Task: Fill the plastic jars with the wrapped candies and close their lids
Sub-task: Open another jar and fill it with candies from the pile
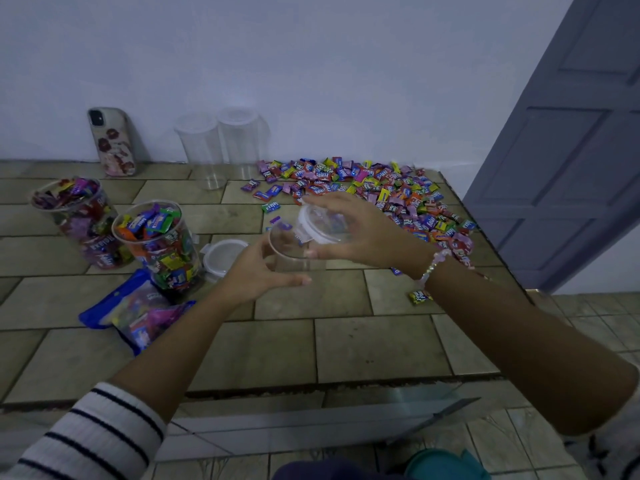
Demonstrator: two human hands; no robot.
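My left hand (263,271) grips an empty clear plastic jar (289,249) above the tiled counter's middle. My right hand (360,233) holds its clear lid (320,223), tilted just above the jar's mouth. A big heap of wrapped candies (374,192) lies at the back right. Two jars full of candies stand at the left without lids, one (161,242) nearer and one (81,220) farther. Another lid (223,254) lies flat beside the nearer full jar. Two empty lidded jars (221,147) stand against the wall.
A phone (112,142) leans on the wall at the back left. Candy bags (135,313) lie in front of the full jars. The counter (346,341) ends at the right by a grey door (571,150). One stray candy (419,296) lies under my right wrist.
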